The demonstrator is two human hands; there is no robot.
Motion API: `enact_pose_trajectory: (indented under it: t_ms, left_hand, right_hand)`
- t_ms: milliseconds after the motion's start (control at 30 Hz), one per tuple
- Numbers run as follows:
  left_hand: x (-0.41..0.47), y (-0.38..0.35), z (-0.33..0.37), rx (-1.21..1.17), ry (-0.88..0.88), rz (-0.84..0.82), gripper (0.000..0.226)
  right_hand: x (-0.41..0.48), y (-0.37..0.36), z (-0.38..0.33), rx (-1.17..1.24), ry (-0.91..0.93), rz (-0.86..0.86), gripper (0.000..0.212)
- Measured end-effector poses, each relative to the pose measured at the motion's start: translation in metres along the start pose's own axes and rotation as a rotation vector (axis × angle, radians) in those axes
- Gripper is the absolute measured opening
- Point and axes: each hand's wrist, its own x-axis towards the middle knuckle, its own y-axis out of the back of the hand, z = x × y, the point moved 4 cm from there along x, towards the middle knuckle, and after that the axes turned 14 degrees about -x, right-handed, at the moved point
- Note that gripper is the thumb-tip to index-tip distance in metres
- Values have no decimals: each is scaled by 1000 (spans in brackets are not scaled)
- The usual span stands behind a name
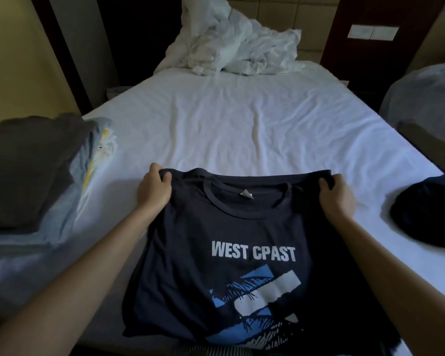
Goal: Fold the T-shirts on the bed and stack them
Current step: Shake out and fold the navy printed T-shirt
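The shirt [224,253], navy with "WEST CPAST" in white above a blue-and-white print, is being held at the near end of the bed [242,119], print side up, with the collar pointing toward the far end. One shoulder is being gripped by the left hand [153,191], its fingers curled round the cloth edge. The other shoulder is being gripped in the same way by the right hand [337,199]. The top edge between the two hands is being stretched fairly taut. The body of the shirt is being draped back toward the person, and its lower part is being cut off by the bottom of the view. It cannot be told whether the shoulders are being rested on the sheet or raised just above it.

A pile [28,170] is being borne at the left edge of the bed, well apart from the shirt, with a dark grey folded garment on top and pale blue cloth beneath. A dark bundle [427,214] is being borne at the right edge, apart from the right hand. A crumpled white duvet [237,47] is being propped against the headboard at the far end.
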Motion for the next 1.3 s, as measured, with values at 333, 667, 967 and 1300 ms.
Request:
enact_pose_trajectory:
  t_ms: [333, 667, 967, 1300]
  left_hand:
    - [48, 14, -17, 14, -30, -26, 11]
    - [81, -3, 17, -9, -269, -4, 14]
    - [81, -25, -2, -35, -56, 40, 38]
    - [-46, 31, -17, 114, -40, 101, 35]
  right_hand:
    - [26, 11, 14, 77, -42, 6, 24]
    - [75, 32, 6, 30, 103, 117, 29]
    - [67, -1, 21, -129, 67, 63, 35]
    - [-65, 49, 67, -337, 11, 110, 33]
